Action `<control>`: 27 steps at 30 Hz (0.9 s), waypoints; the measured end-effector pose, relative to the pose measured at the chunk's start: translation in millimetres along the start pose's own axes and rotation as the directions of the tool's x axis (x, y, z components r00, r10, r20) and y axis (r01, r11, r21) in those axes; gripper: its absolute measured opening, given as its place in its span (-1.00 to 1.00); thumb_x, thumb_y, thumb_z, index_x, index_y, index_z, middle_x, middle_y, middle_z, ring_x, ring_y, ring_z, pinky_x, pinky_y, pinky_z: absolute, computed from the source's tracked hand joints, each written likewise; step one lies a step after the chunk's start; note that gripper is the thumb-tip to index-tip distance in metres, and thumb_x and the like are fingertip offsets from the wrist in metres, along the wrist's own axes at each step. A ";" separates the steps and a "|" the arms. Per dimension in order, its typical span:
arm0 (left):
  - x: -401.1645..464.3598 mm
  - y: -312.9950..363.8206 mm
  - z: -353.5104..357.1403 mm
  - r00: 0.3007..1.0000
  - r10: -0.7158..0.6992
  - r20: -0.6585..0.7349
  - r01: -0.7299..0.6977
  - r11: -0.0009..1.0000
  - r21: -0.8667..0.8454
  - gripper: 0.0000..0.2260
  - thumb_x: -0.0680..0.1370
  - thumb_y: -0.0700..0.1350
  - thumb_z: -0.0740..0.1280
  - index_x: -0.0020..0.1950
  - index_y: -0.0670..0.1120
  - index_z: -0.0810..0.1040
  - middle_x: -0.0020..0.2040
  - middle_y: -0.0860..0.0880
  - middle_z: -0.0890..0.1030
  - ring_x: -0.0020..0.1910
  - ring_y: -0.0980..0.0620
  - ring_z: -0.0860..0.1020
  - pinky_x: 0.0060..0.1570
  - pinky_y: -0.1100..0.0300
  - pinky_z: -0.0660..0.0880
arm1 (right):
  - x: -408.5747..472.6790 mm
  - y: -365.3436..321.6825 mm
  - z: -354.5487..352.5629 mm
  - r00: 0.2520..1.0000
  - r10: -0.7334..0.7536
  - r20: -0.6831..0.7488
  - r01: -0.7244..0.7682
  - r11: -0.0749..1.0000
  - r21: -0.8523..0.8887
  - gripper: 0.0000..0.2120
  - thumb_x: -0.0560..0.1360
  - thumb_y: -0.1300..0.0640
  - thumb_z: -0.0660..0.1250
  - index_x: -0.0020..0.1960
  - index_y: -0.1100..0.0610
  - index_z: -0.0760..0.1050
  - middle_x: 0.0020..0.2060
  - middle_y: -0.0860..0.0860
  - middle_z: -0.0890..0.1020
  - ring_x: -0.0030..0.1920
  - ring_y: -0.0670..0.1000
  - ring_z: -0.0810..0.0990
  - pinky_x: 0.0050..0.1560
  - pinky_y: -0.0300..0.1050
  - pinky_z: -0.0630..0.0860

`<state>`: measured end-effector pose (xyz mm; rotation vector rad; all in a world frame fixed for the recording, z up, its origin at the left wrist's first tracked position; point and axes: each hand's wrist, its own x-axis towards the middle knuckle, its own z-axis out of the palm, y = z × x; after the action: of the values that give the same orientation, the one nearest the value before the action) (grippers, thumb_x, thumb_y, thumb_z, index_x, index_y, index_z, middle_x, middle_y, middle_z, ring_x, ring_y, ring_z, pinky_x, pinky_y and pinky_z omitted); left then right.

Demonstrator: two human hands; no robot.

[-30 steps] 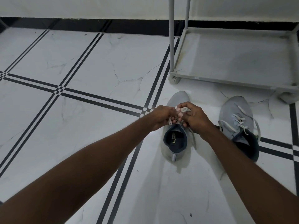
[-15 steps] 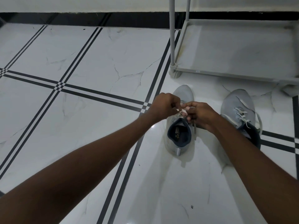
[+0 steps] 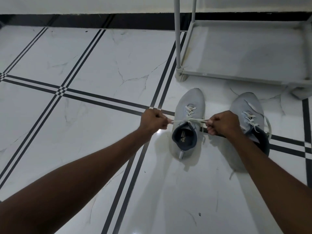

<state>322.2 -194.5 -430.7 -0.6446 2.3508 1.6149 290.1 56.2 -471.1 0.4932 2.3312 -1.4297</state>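
White lace (image 3: 189, 120) taut between fisted hands (image 3: 154, 121) (image 3: 221, 124)

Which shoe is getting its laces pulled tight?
The grey sneaker between the hands: the left hand and right hand each pinch its lace. The other sneaker has loose laces.

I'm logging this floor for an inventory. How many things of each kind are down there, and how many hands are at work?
Shoes: 2 (shoe being tied, other shoe)
Rack: 1
Hands: 2 (left hand, right hand, each gripping the lace)
Total: 5
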 end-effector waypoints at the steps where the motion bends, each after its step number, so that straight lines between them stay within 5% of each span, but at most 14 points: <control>1: -1.4 -1.1 -1.7 0.999 -0.052 0.005 0.052 0.999 -0.014 -0.89 0.37 -0.34 0.53 -0.29 -0.30 0.61 -0.27 -0.23 0.68 -0.31 -0.09 0.64 -0.10 -0.10 0.68 | 0.5 1.6 -0.4 1.000 0.005 -0.028 -0.006 0.999 -0.033 -0.80 0.47 0.38 0.39 -0.33 0.32 0.62 -0.51 0.16 0.61 -0.57 0.07 0.58 -0.49 -0.11 0.61; 6: -2.3 -3.8 -3.4 0.994 -0.108 -0.010 0.108 0.994 0.008 -0.88 0.38 -0.36 0.50 -0.21 -0.39 0.60 -0.23 -0.26 0.67 -0.29 -0.15 0.65 -0.09 -0.11 0.67 | -3.5 6.4 6.2 0.989 -0.125 -0.084 0.091 0.940 -0.328 -0.87 0.31 0.24 0.38 -0.40 0.14 0.64 -0.50 0.13 0.64 -0.43 0.18 0.66 -0.30 0.10 0.68; 9: 3.9 -6.3 -5.2 0.983 0.164 0.084 -0.182 0.938 0.296 -0.88 0.42 -0.23 0.50 -0.26 -0.16 0.58 -0.27 -0.13 0.70 -0.30 -0.06 0.68 -0.14 0.01 0.67 | -14.2 6.0 2.7 0.951 -0.310 -0.015 0.242 0.772 -0.587 -0.92 0.35 0.23 0.38 -0.27 0.18 0.65 -0.36 0.19 0.67 -0.29 0.22 0.64 -0.25 -0.11 0.52; 13: 7.8 -8.5 -3.2 0.846 0.454 0.280 -0.506 0.519 0.689 -0.79 0.47 -0.29 0.33 -0.08 0.01 0.63 -0.24 0.02 0.69 -0.25 -0.01 0.62 -0.25 0.07 0.55 | -22.6 14.5 8.7 0.904 -0.417 0.096 0.359 0.616 -0.701 -0.92 0.44 0.25 0.30 -0.18 0.18 0.57 -0.27 0.22 0.66 -0.20 0.27 0.62 -0.29 -0.10 0.31; 16: 7.8 -11.0 -7.0 0.778 0.459 0.430 -0.585 0.276 0.763 -0.69 0.42 -0.35 0.26 -0.08 0.00 0.67 -0.17 0.02 0.67 -0.18 -0.05 0.62 -0.33 0.17 0.41 | -17.8 16.8 8.8 0.912 -0.386 0.138 0.364 0.605 -0.708 -0.91 0.45 0.21 0.30 -0.20 0.16 0.57 -0.28 0.19 0.66 -0.19 0.26 0.63 -0.28 -0.09 0.33; 21: 3.4 -16.0 -16.0 0.775 0.413 0.479 -0.592 0.209 0.778 -0.74 0.40 -0.35 0.21 -0.18 -0.04 0.59 -0.14 0.00 0.65 -0.16 -0.06 0.59 -0.32 0.14 0.38 | -11.1 8.4 1.7 0.910 -0.396 0.120 0.335 0.537 -0.774 -0.90 0.45 0.18 0.32 -0.20 0.14 0.59 -0.24 0.17 0.67 -0.15 0.24 0.65 -0.26 -0.12 0.31; 27: 12.3 -12.3 -18.0 0.812 0.331 0.480 -0.563 0.233 0.793 -0.75 0.51 -0.30 0.24 -0.03 -0.05 0.67 -0.08 -0.05 0.70 -0.11 -0.08 0.65 -0.26 0.18 0.42 | -16.1 10.3 10.0 0.929 -0.350 0.124 0.301 0.517 -0.801 -0.88 0.46 0.18 0.31 -0.14 0.17 0.60 -0.18 0.16 0.68 -0.09 0.22 0.65 -0.17 -0.06 0.44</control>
<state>318.3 -217.8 -439.3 0.5134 2.8288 0.1255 310.2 49.9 -475.6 -0.2071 2.8804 -0.2771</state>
